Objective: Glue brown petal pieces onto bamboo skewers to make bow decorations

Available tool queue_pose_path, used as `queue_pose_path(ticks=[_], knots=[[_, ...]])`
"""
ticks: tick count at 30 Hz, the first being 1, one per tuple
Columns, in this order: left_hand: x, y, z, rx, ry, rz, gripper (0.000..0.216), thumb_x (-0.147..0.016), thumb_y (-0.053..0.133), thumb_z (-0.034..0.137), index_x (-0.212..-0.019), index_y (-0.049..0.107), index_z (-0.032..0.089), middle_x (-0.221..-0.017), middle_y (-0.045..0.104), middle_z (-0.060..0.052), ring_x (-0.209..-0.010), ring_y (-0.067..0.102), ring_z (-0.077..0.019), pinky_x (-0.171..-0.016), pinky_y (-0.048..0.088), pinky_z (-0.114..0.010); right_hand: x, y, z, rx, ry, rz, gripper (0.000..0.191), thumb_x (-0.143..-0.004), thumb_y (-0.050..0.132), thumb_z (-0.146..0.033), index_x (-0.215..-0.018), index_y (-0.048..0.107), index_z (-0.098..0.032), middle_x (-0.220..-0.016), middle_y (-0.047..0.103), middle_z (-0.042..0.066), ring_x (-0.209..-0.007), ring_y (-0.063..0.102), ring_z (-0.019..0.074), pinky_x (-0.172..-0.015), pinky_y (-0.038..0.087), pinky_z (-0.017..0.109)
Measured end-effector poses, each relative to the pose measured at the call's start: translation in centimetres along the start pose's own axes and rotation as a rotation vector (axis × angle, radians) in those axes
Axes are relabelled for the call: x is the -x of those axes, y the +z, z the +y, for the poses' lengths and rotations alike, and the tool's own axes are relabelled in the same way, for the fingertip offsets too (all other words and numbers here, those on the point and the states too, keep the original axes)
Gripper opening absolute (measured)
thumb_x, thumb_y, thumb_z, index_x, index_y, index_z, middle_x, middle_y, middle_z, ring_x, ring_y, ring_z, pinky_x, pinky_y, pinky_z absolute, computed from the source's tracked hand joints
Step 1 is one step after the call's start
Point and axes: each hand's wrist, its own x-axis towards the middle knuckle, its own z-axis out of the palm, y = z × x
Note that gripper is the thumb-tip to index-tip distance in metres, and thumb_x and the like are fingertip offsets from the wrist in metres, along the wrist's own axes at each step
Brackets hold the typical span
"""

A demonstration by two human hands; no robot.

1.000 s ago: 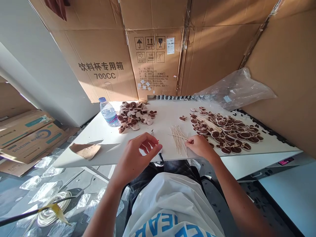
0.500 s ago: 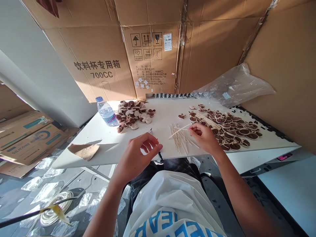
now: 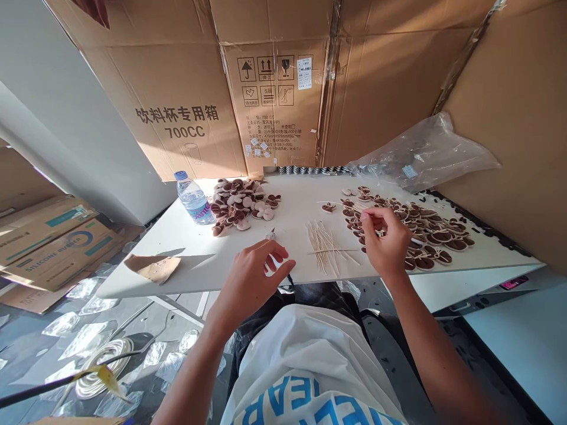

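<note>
Head view, sunlit desk [image 3: 296, 203]. Left hand [image 3: 261, 265] low over the near edge, palm down, fingers bent, its grip apart: a clear gap between thumb and fingers. Just beyond its knuckles, the tip of a pointed tool [image 3: 273, 232] shows; contact with the hand cannot be made out. Right hand [image 3: 383, 236] raised over the left part of a spread heap of brown pieces with pale bows [image 3: 436, 237], thumb and fingertips bunched near a bundle of pale sticks [image 3: 353, 204]; cannot tell whether that grip is clamped on one, the fingers hiding the spot. A thin stick end pokes out leftward from there, toward a lone bowed piece [image 3: 328, 207]. Loose sticks [image 3: 322, 239] lie between the two hands, mostly lengthwise to the wearer, a few crosswise on top. Far left, a second heap, brown and pale pieces [image 3: 239, 203] mixed, just beside an upright water bottle [image 3: 195, 203] with blue cap. Nearer the left corner, a curled cardboard scrap [image 3: 155, 270]. Clear plastic bag [image 3: 425, 156] at the far right, slumped against the cardboard panels [image 3: 181, 77] behind. Floor at left: coiled pale cable [image 3: 84, 383], scattered clear wrappers [image 3: 84, 339], stacked cartons [image 3: 57, 254].
</note>
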Motion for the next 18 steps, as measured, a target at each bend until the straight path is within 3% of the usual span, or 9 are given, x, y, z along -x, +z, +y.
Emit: queue_pose_path(ticks=[4,9,11,15,18], knots=[[0.0,0.4,0.2,0.014,0.047,0.087,0.020,-0.102,0.070,0.040,-0.118,0.072,0.026,-0.107,0.076,-0.003,-0.080,0.068,-0.0178,-0.077,0.056,-0.035,-0.2,-1.7,-1.9,-0.268,0.087,-0.286,0.020,-0.104,0.070,-0.044,-0.106,0.074,-0.024,-0.097,0.079,0.006,-0.084,0.076,0.0224,-0.078,0.061,0.035],[0.2,0.3,0.7,0.026,0.119,0.200,0.038,-0.100,0.076,0.036,-0.136,0.065,0.028,-0.127,0.072,-0.006,-0.090,0.070,-0.0186,-0.083,0.057,-0.035,-0.1,-3.7,-5.3,-0.257,-0.108,-0.445,0.006,-0.106,0.070,-0.030,-0.103,0.074,-0.027,-0.095,0.079,0.003,-0.084,0.073,0.0215,-0.081,0.058,0.035],[0.3,0.1,0.9,0.060,0.137,0.142,0.031,-0.102,0.074,0.038,-0.130,0.069,0.027,-0.122,0.075,-0.006,-0.093,0.071,-0.0198,-0.081,0.057,-0.034,-0.1,-4.1,-6.1,-0.259,-0.159,-0.465,0.006,-0.106,0.068,-0.026,-0.104,0.074,-0.028,-0.093,0.078,0.002,-0.082,0.072,0.0208,-0.080,0.058,0.035],[0.5,0.0,1.4,0.165,0.110,-0.120,0.029,-0.109,0.063,0.047,-0.126,0.075,0.027,-0.107,0.081,-0.004,-0.092,0.072,-0.0208,-0.080,0.055,-0.033,0.0,-4.3,-6.8,-0.259,-0.203,-0.449,0.007,-0.106,0.068,-0.023,-0.105,0.073,-0.028,-0.094,0.077,0.002,-0.083,0.072,0.0201,-0.079,0.057,0.034],[0.7,0.1,1.7,0.214,0.091,-0.183,0.027,-0.109,0.062,0.047,-0.117,0.078,0.026,-0.098,0.082,-0.002,-0.085,0.071,-0.0199,-0.075,0.053,-0.031,0.0,-4.2,-6.9,-0.234,-0.222,-0.430,0.007,-0.107,0.067,-0.022,-0.105,0.072,-0.027,-0.094,0.077,0.002,-0.081,0.071,0.0200,-0.078,0.057,0.034]])
